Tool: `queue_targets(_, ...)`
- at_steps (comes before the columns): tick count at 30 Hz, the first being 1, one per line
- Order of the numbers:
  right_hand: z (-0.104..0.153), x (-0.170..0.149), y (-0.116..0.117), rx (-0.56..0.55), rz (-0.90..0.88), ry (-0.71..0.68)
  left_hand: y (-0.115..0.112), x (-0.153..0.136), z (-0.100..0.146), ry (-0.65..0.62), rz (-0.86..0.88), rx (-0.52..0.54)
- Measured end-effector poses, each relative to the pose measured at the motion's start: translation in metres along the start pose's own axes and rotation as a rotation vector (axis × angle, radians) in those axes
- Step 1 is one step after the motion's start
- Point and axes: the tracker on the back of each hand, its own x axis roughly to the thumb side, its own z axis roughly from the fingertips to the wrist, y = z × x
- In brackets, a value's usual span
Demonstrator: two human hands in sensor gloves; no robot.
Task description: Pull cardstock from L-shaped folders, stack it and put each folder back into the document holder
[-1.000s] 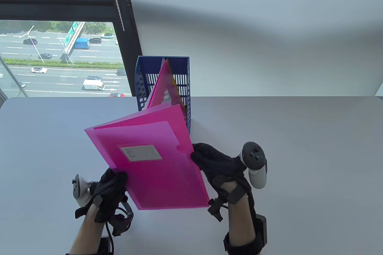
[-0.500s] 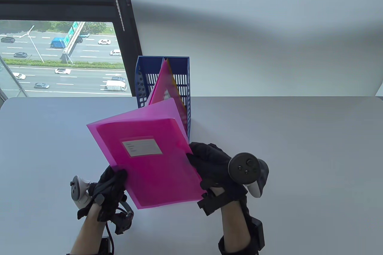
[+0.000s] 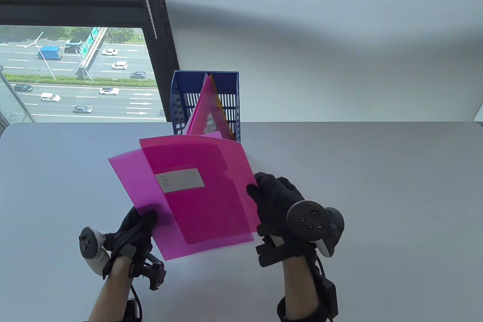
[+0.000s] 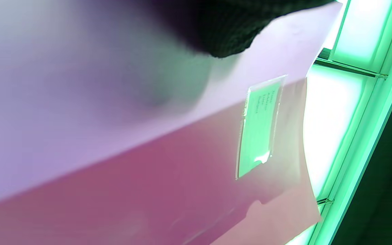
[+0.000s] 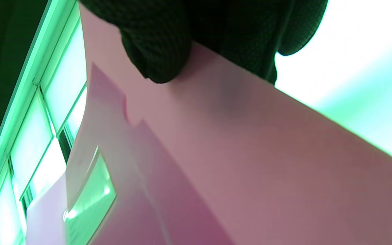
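A translucent pink L-shaped folder (image 3: 126, 182) with a white label (image 3: 180, 179) is tilted up above the table. My left hand (image 3: 136, 229) pinches its lower left corner. A darker pink cardstock sheet (image 3: 230, 156) sticks out past the folder's top and right edges. My right hand (image 3: 269, 197) pinches the sheet's right edge. In the left wrist view a gloved fingertip (image 4: 223, 34) lies on the folder (image 4: 114, 102) near the label (image 4: 259, 126). The right wrist view shows gloved fingers (image 5: 162, 44) on the cardstock (image 5: 267, 153). Behind them stands the blue document holder (image 3: 222, 82).
Other pink folders (image 3: 203, 110) lean inside the blue holder, which stands at the table's back edge by the window frame (image 3: 158, 35). The white table (image 3: 377, 186) stretches out to both sides of the hands.
My right hand has drawn the cardstock up and to the right, partly out of the folder. My left hand has shifted slightly down and left with the folder's corner.
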Motion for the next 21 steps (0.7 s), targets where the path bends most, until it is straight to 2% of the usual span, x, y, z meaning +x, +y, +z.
queue_targets(13,0.01,-0.024,-0.047,-0.233,0.024,0.056,0.0,0.0,0.0,0.009,0.011,-0.001)
queue_targets(21,0.025,-0.048,-0.083,-0.4,0.173,0.154,0.003,0.001,0.0,0.012,0.019,0.014)
